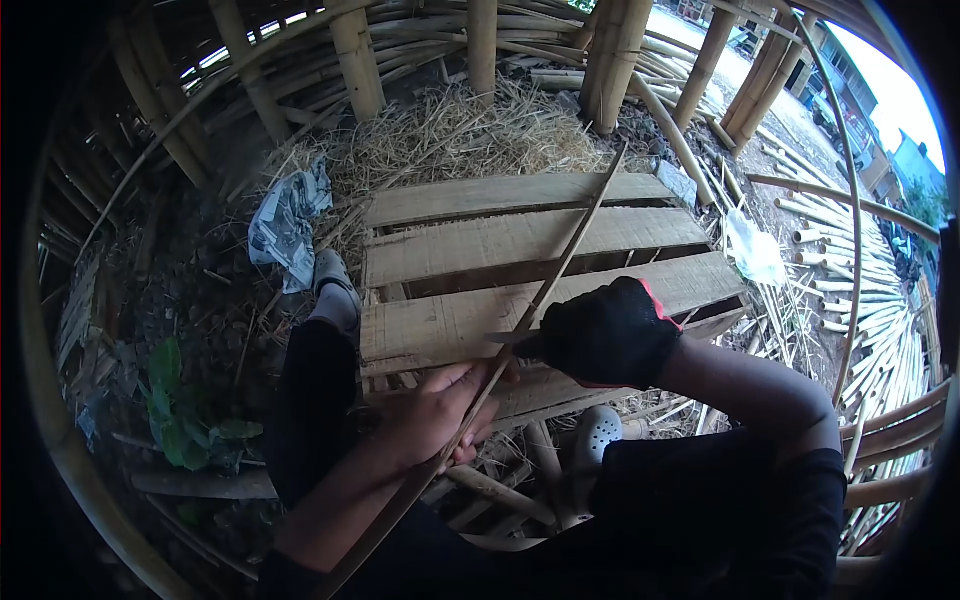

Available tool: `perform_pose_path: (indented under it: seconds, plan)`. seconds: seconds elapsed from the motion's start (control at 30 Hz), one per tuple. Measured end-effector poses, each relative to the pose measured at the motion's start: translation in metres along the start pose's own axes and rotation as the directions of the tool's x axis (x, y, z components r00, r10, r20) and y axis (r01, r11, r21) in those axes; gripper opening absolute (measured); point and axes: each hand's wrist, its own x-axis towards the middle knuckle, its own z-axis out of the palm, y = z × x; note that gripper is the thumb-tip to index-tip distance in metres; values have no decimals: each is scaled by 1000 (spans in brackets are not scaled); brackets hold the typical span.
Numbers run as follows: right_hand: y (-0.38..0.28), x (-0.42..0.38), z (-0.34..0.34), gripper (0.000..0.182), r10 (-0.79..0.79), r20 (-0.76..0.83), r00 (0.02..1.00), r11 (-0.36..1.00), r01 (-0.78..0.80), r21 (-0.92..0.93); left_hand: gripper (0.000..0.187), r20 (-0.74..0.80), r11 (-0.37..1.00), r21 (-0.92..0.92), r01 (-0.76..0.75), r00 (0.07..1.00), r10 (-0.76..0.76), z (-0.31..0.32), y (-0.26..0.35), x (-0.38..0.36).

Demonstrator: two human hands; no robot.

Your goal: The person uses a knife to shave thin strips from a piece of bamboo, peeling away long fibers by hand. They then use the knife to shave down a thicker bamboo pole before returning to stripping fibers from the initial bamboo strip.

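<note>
My bare left hand (445,410) is wrapped round a long thin bamboo strip (570,248), which runs diagonally from my lap up across a slatted wooden table (430,330). On my right hand (610,332) is a black glove with red trim, closed round the handle of a knife. The knife's blade (508,338) points left and lies against the strip just above my left hand. Most of the knife's handle is hidden inside the glove.
Bamboo posts (615,60) and a heap of straw (450,135) stand beyond the table. Crumpled newspaper (290,225) lies at left, a white plastic bag (755,247) at right. Many cut bamboo poles (870,310) cover the ground on the right. Curved bamboo arches around the view.
</note>
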Motion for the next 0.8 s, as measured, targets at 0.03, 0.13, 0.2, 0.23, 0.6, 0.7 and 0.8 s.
perform_pose_path:
  seconds: [0.03, 0.13, 0.2, 0.23, 0.6, 0.7, 0.8]
  plan:
    - [1, -1, 2, 31, -54, -42, 998, 998, 54, 12, 36, 14, 999, -34, 4, 1000, -3, -1, -2, -1]
    - [18, 16, 18, 33, -177, -300, 937, 982, 188, 9, 36, 18, 998, -65, -10, 1000, 11, -4, -3, 8]
    - [8, 5, 20, 31, -79, -225, 971, 994, 93, 54, 37, 30, 998, -55, -36, 999, 38, -8, -4, 4]
    - [0, 1, 3, 28, -71, -143, 987, 995, 80, 58, 36, 21, 999, -40, -15, 1000, 16, -4, -1, 0]
    - [32, 22, 25, 31, -141, -164, 976, 989, 132, -65, 33, 0, 998, -60, 14, 1000, -14, -8, -4, -5]
    - [28, 21, 26, 35, -124, -250, 960, 992, 126, -6, 32, 18, 996, -89, -24, 999, 26, -15, -4, 6]
    - [-3, 11, 11, 34, -131, -166, 977, 991, 133, 0, 32, -12, 998, -57, -24, 1000, 23, -11, -6, 1]
